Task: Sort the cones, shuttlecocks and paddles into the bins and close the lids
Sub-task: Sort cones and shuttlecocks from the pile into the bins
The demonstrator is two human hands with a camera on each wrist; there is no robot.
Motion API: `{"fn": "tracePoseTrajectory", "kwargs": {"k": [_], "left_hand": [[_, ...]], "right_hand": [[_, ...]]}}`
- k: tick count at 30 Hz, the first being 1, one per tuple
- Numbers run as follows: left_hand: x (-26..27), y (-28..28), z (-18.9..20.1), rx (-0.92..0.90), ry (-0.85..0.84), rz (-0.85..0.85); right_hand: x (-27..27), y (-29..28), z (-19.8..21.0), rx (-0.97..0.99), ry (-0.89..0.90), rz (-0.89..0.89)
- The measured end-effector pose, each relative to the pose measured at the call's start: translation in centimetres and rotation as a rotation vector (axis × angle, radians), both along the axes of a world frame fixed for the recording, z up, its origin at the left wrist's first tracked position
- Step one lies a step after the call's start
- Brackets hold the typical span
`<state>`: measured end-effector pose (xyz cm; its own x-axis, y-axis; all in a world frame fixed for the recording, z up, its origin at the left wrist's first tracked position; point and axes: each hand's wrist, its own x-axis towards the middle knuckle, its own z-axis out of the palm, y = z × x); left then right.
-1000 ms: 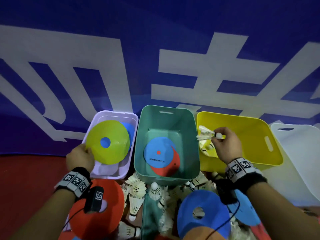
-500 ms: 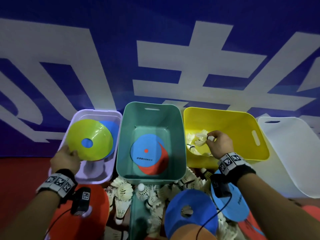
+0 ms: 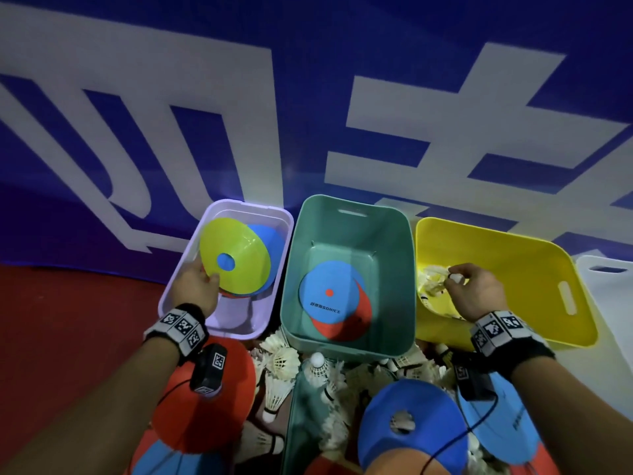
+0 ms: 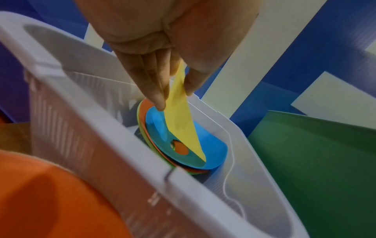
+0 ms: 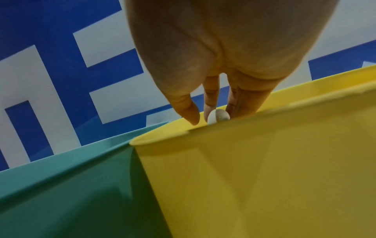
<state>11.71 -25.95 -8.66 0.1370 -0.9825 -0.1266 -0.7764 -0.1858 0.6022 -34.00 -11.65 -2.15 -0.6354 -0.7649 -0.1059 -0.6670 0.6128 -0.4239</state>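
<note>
My left hand pinches the rim of a yellow-green disc cone and holds it tilted inside the pale lilac bin, over a blue cone stacked on orange ones. My right hand pinches a white shuttlecock by its cork just inside the yellow bin, above other shuttlecocks. The teal bin between them holds a blue paddle over a red one.
Near me lie several loose shuttlecocks, a red-orange cone, a blue cone, a blue paddle and a teal lid. A white lid lies right of the yellow bin. A blue banner stands behind.
The left hand has lowered the yellow-green cone deeper into the lilac bin. The right hand has brought the shuttlecock down into the yellow bin.
</note>
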Motion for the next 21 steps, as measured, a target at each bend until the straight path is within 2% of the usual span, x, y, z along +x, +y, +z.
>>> {"fn": "tracePoseTrajectory", "kwargs": {"k": [4, 8, 10, 15, 18, 21], "left_hand": [[0.0, 0.3, -0.2, -0.094, 0.09, -0.049], [-0.1, 0.8, 0.4, -0.083, 0.009, -0.034], [-0.2, 1.5, 0.7, -0.135, -0.003, -0.054], [-2.0, 5.8, 3.5, -0.413, 0.132, -0.119], [-3.3, 9.6, 4.5, -0.509, 0.209, -0.203], [-5.2, 14.0, 5.5, -0.511, 0.266, -0.259]], "right_hand": [[0.9, 0.3, 0.4, 0.055, 0.006, 0.006], [1.5, 1.0, 1.0, 0.024, 0.019, 0.004], [2.0, 1.7, 1.3, -0.063, 0.027, 0.022], [4.7, 4.9, 2.8, -0.366, 0.029, 0.118], [6.7, 7.5, 3.3, -0.45, -0.062, 0.203], [7.9, 10.3, 2.1, -0.464, -0.141, 0.318]]}}
